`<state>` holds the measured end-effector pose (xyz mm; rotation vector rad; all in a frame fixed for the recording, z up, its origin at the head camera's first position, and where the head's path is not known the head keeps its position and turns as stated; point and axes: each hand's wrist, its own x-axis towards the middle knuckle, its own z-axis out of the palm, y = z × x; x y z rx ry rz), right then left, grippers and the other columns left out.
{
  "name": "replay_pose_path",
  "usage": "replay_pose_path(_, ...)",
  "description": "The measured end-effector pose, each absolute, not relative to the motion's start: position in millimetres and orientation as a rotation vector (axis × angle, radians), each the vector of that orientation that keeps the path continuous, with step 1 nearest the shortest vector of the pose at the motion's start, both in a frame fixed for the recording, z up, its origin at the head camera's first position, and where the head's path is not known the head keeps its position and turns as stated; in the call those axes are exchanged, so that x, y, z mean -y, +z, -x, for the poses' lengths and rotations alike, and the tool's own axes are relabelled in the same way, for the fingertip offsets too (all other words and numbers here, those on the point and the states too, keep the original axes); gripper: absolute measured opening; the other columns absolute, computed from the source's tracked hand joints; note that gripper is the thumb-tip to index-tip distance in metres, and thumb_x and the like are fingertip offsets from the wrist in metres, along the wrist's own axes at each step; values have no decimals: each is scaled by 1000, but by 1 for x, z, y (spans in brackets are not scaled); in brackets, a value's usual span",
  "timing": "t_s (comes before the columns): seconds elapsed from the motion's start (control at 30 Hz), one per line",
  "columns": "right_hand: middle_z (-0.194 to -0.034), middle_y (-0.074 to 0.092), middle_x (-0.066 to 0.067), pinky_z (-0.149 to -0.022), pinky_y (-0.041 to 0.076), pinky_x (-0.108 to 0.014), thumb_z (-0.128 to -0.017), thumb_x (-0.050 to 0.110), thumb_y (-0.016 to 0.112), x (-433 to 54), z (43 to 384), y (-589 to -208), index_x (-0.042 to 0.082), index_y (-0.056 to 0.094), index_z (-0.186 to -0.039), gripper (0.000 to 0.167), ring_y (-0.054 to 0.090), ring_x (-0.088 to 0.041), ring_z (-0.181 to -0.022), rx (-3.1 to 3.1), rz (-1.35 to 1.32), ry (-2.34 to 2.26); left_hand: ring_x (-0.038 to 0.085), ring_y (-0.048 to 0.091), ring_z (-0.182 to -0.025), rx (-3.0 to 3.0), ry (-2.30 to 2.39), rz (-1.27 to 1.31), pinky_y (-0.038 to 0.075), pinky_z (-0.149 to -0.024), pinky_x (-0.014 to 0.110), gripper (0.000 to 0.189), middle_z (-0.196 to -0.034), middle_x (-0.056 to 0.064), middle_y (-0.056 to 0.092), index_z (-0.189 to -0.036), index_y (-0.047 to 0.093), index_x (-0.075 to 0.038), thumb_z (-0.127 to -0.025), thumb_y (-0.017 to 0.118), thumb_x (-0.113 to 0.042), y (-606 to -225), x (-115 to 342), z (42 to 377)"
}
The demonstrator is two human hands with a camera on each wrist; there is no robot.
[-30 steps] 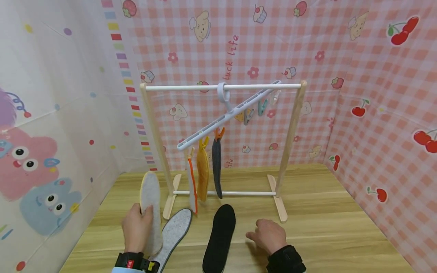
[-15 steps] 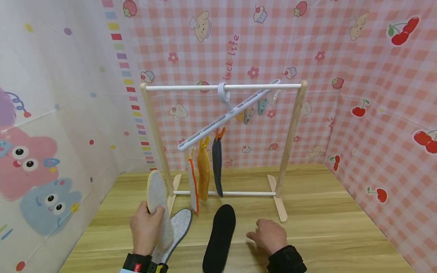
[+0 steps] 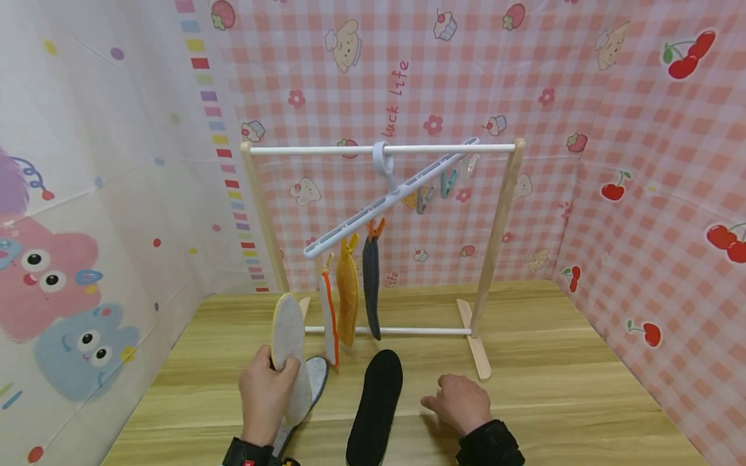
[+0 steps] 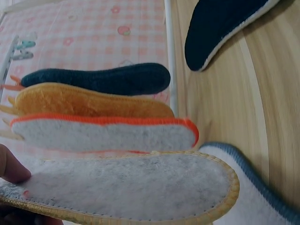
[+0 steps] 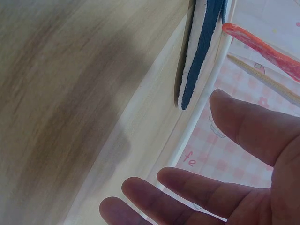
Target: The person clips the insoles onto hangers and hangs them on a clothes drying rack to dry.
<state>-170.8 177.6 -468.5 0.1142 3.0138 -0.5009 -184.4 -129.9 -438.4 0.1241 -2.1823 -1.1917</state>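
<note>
The left hand (image 3: 265, 393) pinches a yellow-edged insole (image 3: 289, 333), whose careless swing could knock the hanging insoles (image 3: 348, 298) just beyond that hand; the right hand (image 3: 462, 402), fingers parted, holds nothing.

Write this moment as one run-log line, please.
left grip: pinches pale insole | right grip: holds nothing | tilted hanger: three hanging insoles | table: two insoles

Before the rectangular wooden rack (image 3: 326, 150) I see a flat black fabric insole (image 3: 374, 408), centred, and a dark-edged grey felt insole (image 3: 317, 377) at left; from the rack hangs a long pale plastic hanger (image 3: 379, 205).
</note>
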Motion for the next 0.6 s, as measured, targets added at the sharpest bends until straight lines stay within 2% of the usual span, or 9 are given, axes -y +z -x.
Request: replay_pose_path(0.6,-100,70,-15,-72,52,-49,-80,41,79,-178,169,-468,1,71,-106,49,66,-33,-89,-3017,-100,-515,9,44,-47,2212,-1223,42,33,-40,24,22,-53,-4,50,-64,53,-10,-75,71,-3,-436,100,182)
